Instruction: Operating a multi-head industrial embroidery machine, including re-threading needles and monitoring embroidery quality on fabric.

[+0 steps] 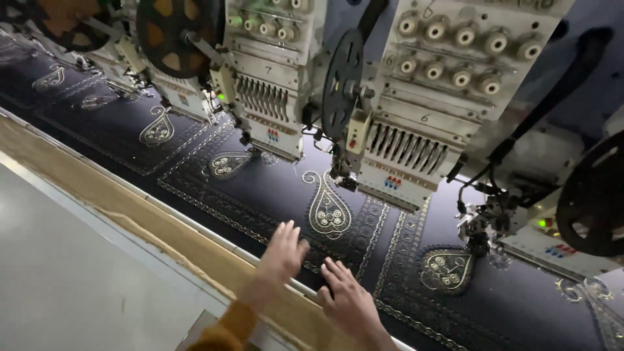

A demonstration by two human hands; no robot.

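My left hand (pixel 283 252) lies flat, fingers spread, on dark navy fabric (pixel 273 188) stretched under a row of embroidery machine heads. My right hand (pixel 348 296) rests beside it on the same cloth, fingers apart, holding nothing. Just beyond my fingertips is a silver-gold paisley motif (pixel 327 209) stitched into the fabric, under the needle of a white machine head (pixel 403 140). An orange sleeve covers my left forearm.
More paisley motifs (pixel 446 268) repeat along the cloth, each under a machine head (pixel 270 84). Black reels (pixel 595 201) hang beside the heads. A wooden rail (pixel 130 208) and a metal strip run along the near edge, with grey floor at lower left.
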